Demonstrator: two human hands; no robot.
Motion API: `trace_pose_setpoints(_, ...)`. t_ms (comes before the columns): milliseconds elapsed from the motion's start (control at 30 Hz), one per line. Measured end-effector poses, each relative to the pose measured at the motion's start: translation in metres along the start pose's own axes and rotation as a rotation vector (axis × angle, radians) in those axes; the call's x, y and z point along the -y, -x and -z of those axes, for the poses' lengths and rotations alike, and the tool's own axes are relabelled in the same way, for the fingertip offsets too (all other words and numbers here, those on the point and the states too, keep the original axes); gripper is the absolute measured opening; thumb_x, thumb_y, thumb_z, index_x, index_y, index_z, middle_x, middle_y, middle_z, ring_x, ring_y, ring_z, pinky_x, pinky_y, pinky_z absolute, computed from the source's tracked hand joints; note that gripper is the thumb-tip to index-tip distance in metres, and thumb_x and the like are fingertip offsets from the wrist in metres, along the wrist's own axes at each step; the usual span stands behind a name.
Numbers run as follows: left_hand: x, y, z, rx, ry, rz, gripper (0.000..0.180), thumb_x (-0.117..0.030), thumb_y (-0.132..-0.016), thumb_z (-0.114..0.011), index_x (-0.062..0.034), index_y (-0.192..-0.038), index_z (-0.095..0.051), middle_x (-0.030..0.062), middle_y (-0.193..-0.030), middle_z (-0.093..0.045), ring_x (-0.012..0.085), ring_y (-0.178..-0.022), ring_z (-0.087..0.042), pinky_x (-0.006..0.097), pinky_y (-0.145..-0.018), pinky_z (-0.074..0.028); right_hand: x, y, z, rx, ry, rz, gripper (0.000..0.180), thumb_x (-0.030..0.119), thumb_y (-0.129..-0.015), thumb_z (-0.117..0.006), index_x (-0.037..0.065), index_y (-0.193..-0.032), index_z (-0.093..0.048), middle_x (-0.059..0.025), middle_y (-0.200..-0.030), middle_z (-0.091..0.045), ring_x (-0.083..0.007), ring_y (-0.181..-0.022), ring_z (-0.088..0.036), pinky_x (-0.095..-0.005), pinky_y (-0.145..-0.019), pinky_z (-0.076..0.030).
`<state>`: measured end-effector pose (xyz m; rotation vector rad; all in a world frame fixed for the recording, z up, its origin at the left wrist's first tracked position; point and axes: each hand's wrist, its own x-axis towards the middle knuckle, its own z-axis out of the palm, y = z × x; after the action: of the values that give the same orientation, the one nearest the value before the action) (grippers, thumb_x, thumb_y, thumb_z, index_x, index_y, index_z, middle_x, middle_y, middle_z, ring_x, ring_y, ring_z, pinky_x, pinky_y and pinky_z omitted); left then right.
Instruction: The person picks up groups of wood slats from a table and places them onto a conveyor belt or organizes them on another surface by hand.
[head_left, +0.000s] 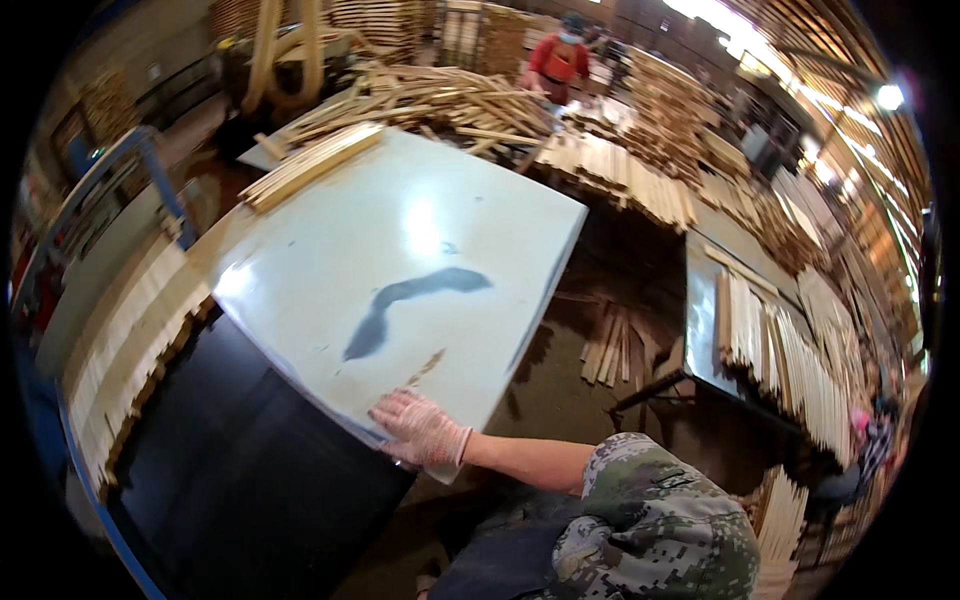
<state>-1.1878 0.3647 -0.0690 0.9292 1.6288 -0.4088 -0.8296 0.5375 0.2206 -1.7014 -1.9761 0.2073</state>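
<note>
Your right hand (422,430), in a thin pale glove, lies flat on the near corner of the white board (400,260), fingers (395,408) spread open and pressing on its surface, gripping nothing. Your left hand is out of view, so its state cannot be told. Just past your fingertips is a small brown scuff (427,366), and further out from them a dark smear (410,300) runs across the board. At the far end of the board, well away from your fingers, a bundle of wooden slats (312,165) lies along the edge. To the left of your fingers, beneath the board, sits a dark panel (250,470). To their right, across a gap, more slats (780,360) are stacked on a table. A person in red (556,62) stands far beyond.
</note>
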Motion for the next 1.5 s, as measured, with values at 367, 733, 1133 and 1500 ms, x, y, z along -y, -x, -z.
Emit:
trace_pose_setpoints(367, -0.1, -0.007, -0.015, -0.181, -0.16, -0.184, 0.053, -0.042, -0.109, -0.053, -0.0047, -0.145, -0.06, 0.015, -0.14, -0.064, 0.0303, -0.127, -0.06, 0.039, -0.109, -0.045, -0.056, 0.21, 0.069, -0.206, -0.348, -0.192, 0.057, 0.027, -0.092, -0.071, 0.0, -0.141, -0.058, -0.0203, -0.136, -0.064, -0.0404, -0.128, -0.06, -0.0473, -0.11, -0.049)
trace_pose_setpoints(733, -0.141, -0.029, -0.184, -0.204, -0.994, -0.601, 0.051, -0.039, -0.107, -0.056, -0.0017, -0.142, -0.061, 0.0172, -0.134, -0.067, 0.031, -0.12, -0.064, 0.04, -0.103, -0.049, -0.195, 0.6, 0.017, 0.389, -0.496, -1.651, 0.052, 0.042, -0.091, -0.056, 0.0, -0.114, -0.077, -0.0256, -0.124, -0.072, -0.0415, -0.121, -0.067, -0.0483, -0.103, -0.051)
trace_pose_setpoints(1133, -0.36, 0.091, -0.319, -0.173, -0.59, -0.366, 0.055, -0.04, -0.098, -0.058, 0.008, -0.121, -0.074, 0.023, -0.127, -0.073, 0.0363, -0.123, -0.065, 0.048, -0.104, -0.047, -0.17, 0.761, -0.024, 0.167, -0.61, -1.797, 0.048, 0.037, -0.096, -0.051, 0.0, -0.114, -0.074, -0.0252, -0.122, -0.072, -0.0455, -0.114, -0.066, -0.0511, -0.096, -0.051)
trace_pose_setpoints(1500, -0.485, -0.025, -0.395, 0.16, -1.45, -0.678, 0.065, -0.053, -0.1, -0.046, -0.0015, -0.134, -0.067, 0.0302, -0.146, -0.059, 0.0452, -0.139, -0.053, 0.05, -0.11, -0.042, -0.218, 0.733, -0.022, 0.224, -0.325, -1.683, 0.027, 0.022, -0.099, -0.053, 0.012, -0.114, -0.073, -0.0162, -0.118, -0.075, -0.0386, -0.111, -0.071, -0.0476, -0.092, -0.057)
